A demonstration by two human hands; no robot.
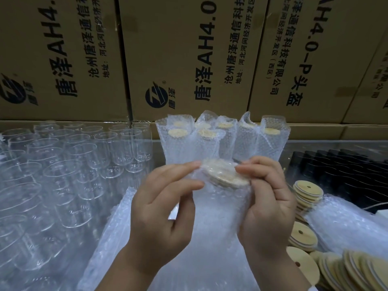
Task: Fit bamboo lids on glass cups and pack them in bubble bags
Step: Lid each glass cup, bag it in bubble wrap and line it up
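Bubble bag (pixel 218 223) in left hand (pixel 161 208), right hand (pixel 270 206), fingers (pixel 184 168) seemingly pinching lid (pixel 224 175)

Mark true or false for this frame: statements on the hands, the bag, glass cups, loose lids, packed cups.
1. The left hand and the right hand both grip one bubble bag, with a bamboo lid showing through it. True.
2. The empty glass cups stand on the person's right. False: they stand on the left.
3. Stacks of loose lids lie to the right of the hands. True.
4. No cup has been bagged yet. False: several bagged cups stand upright behind the hands.
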